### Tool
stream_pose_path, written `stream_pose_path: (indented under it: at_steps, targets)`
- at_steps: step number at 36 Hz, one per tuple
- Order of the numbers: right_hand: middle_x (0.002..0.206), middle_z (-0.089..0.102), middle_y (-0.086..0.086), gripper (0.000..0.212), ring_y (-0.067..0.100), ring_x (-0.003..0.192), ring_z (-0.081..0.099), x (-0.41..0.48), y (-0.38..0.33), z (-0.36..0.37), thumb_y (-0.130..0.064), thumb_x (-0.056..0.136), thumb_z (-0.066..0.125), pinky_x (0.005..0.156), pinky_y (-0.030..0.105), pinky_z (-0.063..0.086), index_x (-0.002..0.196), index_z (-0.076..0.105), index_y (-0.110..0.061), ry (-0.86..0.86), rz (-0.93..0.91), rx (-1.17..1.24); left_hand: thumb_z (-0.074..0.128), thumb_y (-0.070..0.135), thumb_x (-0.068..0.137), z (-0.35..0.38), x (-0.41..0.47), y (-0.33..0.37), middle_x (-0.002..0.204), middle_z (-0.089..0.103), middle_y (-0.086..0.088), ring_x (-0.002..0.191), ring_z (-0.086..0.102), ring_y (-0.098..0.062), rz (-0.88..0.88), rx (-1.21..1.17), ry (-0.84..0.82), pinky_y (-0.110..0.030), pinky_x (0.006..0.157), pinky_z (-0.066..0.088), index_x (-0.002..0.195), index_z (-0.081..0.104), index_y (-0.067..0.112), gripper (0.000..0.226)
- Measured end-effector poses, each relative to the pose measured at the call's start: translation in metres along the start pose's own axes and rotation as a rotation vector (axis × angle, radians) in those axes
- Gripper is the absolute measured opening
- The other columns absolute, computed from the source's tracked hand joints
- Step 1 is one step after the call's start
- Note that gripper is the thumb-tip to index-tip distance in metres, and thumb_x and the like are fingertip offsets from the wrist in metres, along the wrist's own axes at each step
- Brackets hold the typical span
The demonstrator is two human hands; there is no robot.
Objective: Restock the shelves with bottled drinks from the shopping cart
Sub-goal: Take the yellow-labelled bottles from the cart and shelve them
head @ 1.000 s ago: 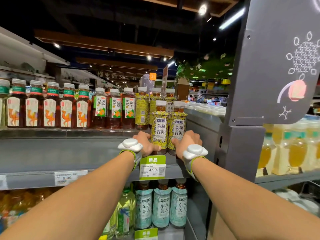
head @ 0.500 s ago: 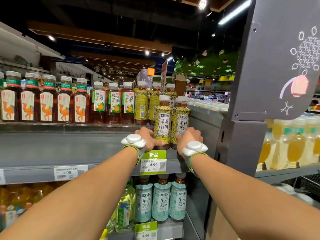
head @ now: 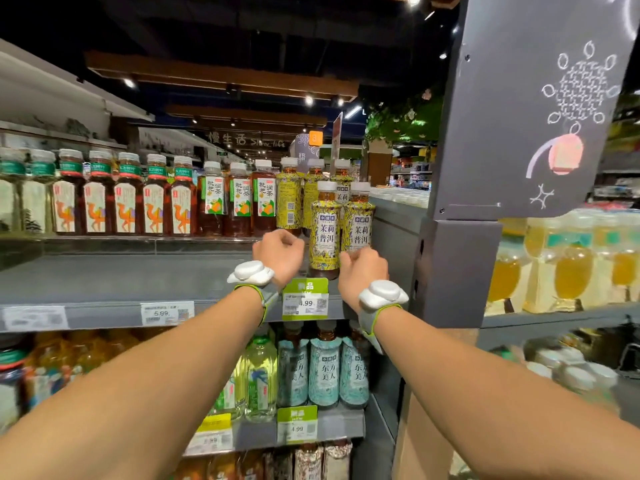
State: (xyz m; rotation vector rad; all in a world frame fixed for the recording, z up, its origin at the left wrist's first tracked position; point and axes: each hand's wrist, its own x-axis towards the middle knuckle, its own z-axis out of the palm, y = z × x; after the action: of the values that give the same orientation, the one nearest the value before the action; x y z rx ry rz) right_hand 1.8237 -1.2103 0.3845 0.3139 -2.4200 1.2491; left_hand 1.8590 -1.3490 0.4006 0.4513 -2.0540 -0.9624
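Yellow bottles [head: 323, 233]: two, plastic, with white caps and dark tea inside. They stand upright side by side at the front right of the shelf [head: 104, 282], above the green tag [head: 304, 299].
Back row [head: 289, 199]: same yellow label, standing just behind the pair.
Handling (judged): full, so fairly heavy for their size. The walls are stiff enough to grip but give under a squeeze, and the label film is probably slick. They are tall and narrow, so a push up high could tip them.
Hold point (judged): wrap around the lower label band. For nudging, push low, near the foot.
Left hand [head: 278, 252]: fingers loosely curled, nothing in them. It sits just beside the left bottle of the pair, with a gap showing between them.
Right hand [head: 363, 268]: fingers curled, back of the hand to the camera. It covers the foot of the right bottle [head: 360, 220]; cannot tell whether it touches or grips it.
Step (judged): the pair is set down, with at most a last nudge backward left to do.
Post [head: 457, 271]: grey, close on the right of the pair, so little side room there.
Shelf front: bare grey stretch to the left of the pair.
Cart: not in view.
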Motion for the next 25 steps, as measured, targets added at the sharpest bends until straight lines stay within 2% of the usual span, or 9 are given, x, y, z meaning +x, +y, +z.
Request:
stream_pose_path:
  at_steps: [4, 7, 11, 17, 21, 23, 25]
  targets:
    - [0.098, 0.071, 0.014, 0.025, 0.037, 0.096, 0.062, -0.016, -0.001, 0.005, -0.029, 0.101, 0.052, 0.068, 0.035, 0.035, 0.098, 0.065, -0.008, 0.031, -0.140, 0.085, 0.057, 0.022, 0.092, -0.004, -0.025, 0.000, 0.075, 0.066, 0.005, 0.082, 0.063, -0.020, 0.074, -0.022, 0.118, -0.025, 0.071, 0.038, 0.089, 0.070, 0.017, 0.014]
    - [0.093, 0.071, 0.014, 0.027, 0.038, 0.095, 0.062, -0.031, 0.006, 0.010, -0.031, 0.100, 0.054, 0.072, 0.039, 0.038, 0.093, 0.066, -0.007, 0.023, -0.178, 0.141, 0.058, 0.021, 0.092, -0.005, -0.046, -0.007, 0.068, 0.064, 0.002, 0.077, 0.062, -0.027, 0.060, -0.033, 0.203, -0.031, 0.069, 0.036, 0.081, 0.067, 0.014, 0.016]
    - [0.092, 0.071, 0.016, 0.030, 0.041, 0.096, 0.062, -0.065, 0.037, 0.036, -0.033, 0.099, 0.055, 0.072, 0.040, 0.039, 0.088, 0.067, -0.008, -0.123, -0.160, 0.159, 0.058, 0.025, 0.093, -0.002, -0.091, -0.045, 0.072, 0.068, -0.001, 0.080, 0.065, -0.028, -0.028, 0.015, 0.164, -0.034, 0.076, 0.046, 0.084, 0.068, 0.011, 0.020]
    - [0.087, 0.071, 0.012, 0.031, 0.039, 0.091, 0.063, -0.123, 0.083, 0.073, -0.033, 0.098, 0.055, 0.071, 0.038, 0.042, 0.080, 0.064, -0.010, -0.310, -0.082, 0.189, 0.057, 0.025, 0.092, 0.003, -0.150, -0.101, 0.061, 0.061, 0.000, 0.076, 0.064, -0.032, -0.154, 0.121, 0.154, -0.041, 0.072, 0.050, 0.079, 0.066, 0.010, 0.021]
    - [0.077, 0.066, 0.019, 0.038, 0.042, 0.088, 0.062, -0.168, 0.115, 0.097, -0.028, 0.099, 0.057, 0.074, 0.041, 0.041, 0.065, 0.054, -0.012, -0.444, -0.030, 0.194, 0.058, 0.027, 0.095, 0.006, -0.202, -0.147, 0.068, 0.062, -0.001, 0.081, 0.064, -0.032, -0.292, 0.204, 0.129, -0.034, 0.068, 0.042, 0.082, 0.066, 0.010, 0.023]
    - [0.083, 0.069, 0.023, 0.036, 0.043, 0.091, 0.062, -0.191, 0.128, 0.105, -0.026, 0.098, 0.059, 0.076, 0.042, 0.041, 0.069, 0.064, -0.006, -0.500, 0.017, 0.211, 0.053, 0.036, 0.093, 0.004, -0.227, -0.165, 0.069, 0.063, -0.006, 0.083, 0.063, -0.036, -0.336, 0.224, 0.065, -0.034, 0.066, 0.037, 0.074, 0.057, 0.014, 0.029]
    - [0.085, 0.070, 0.023, 0.034, 0.042, 0.092, 0.062, -0.204, 0.140, 0.115, -0.026, 0.097, 0.060, 0.075, 0.041, 0.039, 0.070, 0.066, -0.006, -0.525, 0.034, 0.200, 0.047, 0.042, 0.086, 0.006, -0.243, -0.174, 0.072, 0.066, -0.011, 0.084, 0.063, -0.037, -0.368, 0.231, 0.046, -0.035, 0.067, 0.038, 0.070, 0.052, 0.016, 0.030]
